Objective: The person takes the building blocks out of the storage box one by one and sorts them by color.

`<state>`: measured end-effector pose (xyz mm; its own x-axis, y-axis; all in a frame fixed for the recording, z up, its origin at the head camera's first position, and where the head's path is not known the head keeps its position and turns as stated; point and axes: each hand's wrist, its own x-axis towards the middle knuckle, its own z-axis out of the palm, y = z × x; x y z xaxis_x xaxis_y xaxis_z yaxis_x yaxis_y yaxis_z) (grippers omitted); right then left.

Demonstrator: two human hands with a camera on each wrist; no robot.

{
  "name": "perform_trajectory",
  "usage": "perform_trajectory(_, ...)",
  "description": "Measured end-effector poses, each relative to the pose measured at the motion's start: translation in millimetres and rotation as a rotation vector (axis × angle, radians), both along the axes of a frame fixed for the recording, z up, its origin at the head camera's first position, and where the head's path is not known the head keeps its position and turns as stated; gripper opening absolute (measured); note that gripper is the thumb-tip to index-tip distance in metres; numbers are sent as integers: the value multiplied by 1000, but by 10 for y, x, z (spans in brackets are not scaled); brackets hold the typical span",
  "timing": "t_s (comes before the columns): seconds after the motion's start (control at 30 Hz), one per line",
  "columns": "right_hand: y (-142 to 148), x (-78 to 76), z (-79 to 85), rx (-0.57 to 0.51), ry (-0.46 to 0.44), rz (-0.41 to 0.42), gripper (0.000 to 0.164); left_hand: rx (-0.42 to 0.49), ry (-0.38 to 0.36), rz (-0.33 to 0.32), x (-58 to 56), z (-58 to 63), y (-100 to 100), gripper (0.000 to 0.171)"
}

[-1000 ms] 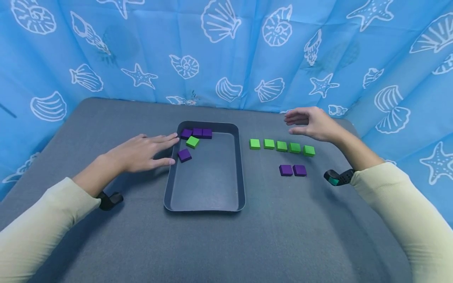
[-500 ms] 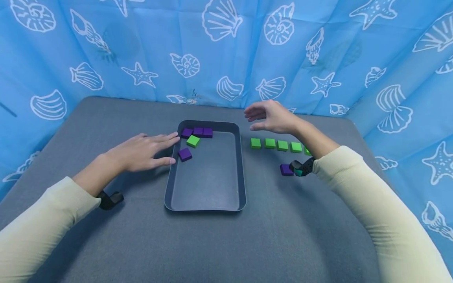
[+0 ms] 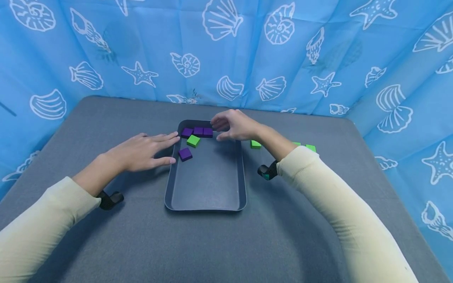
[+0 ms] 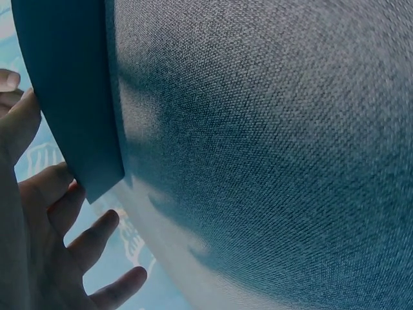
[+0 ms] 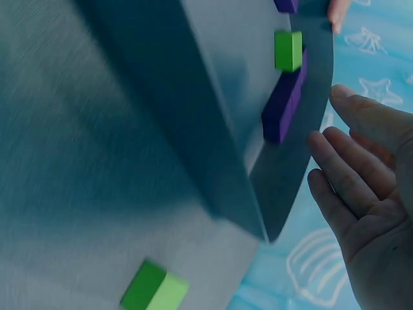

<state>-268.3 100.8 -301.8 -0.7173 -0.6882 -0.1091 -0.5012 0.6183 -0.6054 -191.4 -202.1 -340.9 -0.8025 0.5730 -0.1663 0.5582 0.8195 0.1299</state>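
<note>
A dark grey tray (image 3: 209, 181) lies on the table. Along its far wall sits a row of purple blocks (image 3: 207, 133); just nearer are a green block (image 3: 193, 141) and a lone purple block (image 3: 185, 154). My left hand (image 3: 145, 153) rests its fingertips on the tray's left rim, fingers extended; the left wrist view shows them at the tray wall (image 4: 71, 90). Over the far right corner of the tray hovers my right hand (image 3: 237, 125), fingers loosely bent and holding nothing. In the right wrist view, its fingertips stay apart from the purple row (image 5: 282, 113).
Right of the tray, green blocks (image 3: 255, 144) lie on the grey table (image 3: 212, 243), partly covered by my right forearm. A blue curtain (image 3: 148, 47) with white shell prints hangs behind the table. Each wrist carries a black band (image 3: 267, 171).
My right hand has moved left from above the green row to over the tray's far right corner. My left hand and the blocks in the tray have stayed put.
</note>
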Motion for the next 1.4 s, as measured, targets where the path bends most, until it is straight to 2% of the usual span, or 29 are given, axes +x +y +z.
perform_trajectory(0.27, -274, 25, -96, 23, -4, 31, 51, -3, -8, 5, -3, 13, 14, 79)
perform_trajectory(0.67, -500, 25, -275, 31, -46, 27, 50, -3, -7, 1, -4, 6, 18, 79)
perform_trajectory(0.93, -619, 16, -311, 50, -8, 12, 49, 6, 4, -6, 11, 14, 11, 79)
perform_trajectory(1.4, -741, 72, -375, 100, 86, -82, 52, 11, 8, -3, 14, 14, -2, 78)
